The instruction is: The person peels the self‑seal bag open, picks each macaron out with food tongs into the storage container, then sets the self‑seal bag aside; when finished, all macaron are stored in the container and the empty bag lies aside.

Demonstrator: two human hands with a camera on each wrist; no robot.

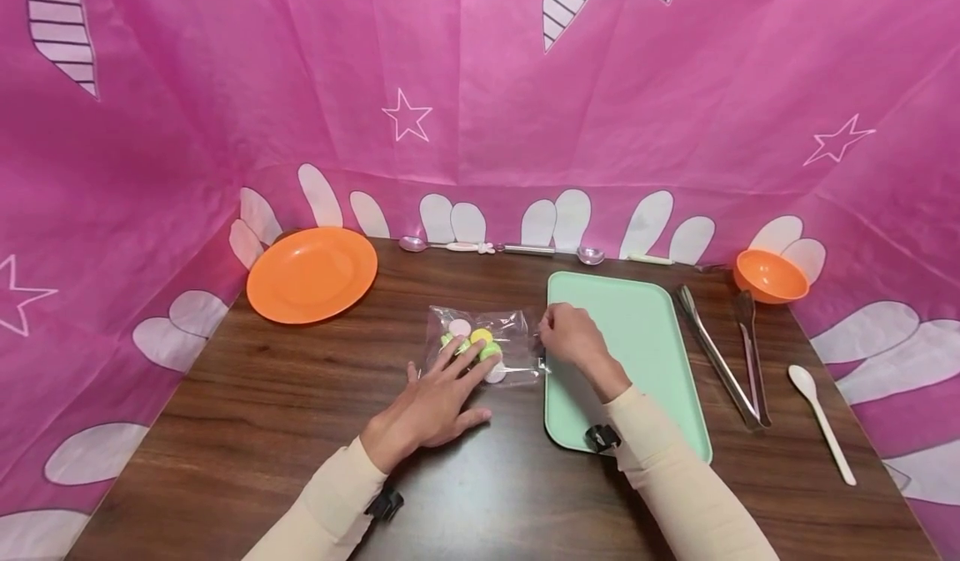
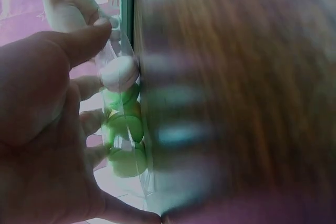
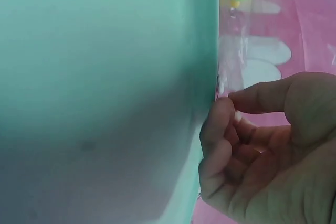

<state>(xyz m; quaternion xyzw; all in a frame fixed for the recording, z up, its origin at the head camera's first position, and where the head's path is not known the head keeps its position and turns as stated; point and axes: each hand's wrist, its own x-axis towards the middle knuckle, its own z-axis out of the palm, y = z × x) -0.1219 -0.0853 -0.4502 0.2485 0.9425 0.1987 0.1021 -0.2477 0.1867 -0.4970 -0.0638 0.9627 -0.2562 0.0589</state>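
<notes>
A clear plastic bag [image 1: 519,340] lies flat on the table, left of the green tray [image 1: 630,328]. Several small round pieces in pink, yellow [image 1: 481,337], green and white show through it; their kind is unclear. My left hand [image 1: 431,407] rests with spread, fairly straight fingers on the bag and its pieces. In the left wrist view, green pieces [image 2: 126,135] and a whitish one [image 2: 119,73] lie beyond those fingers. At the tray's left edge my right hand [image 1: 576,340] pinches the bag's right end between thumb and curled forefinger, clearest in the right wrist view.
An orange plate [image 1: 311,276] sits at the back left, an orange bowl [image 1: 771,277] at the back right. Metal tongs [image 1: 718,361] and a white spoon [image 1: 821,423] lie right of the tray. A ladle [image 1: 590,255] and other utensils line the back edge.
</notes>
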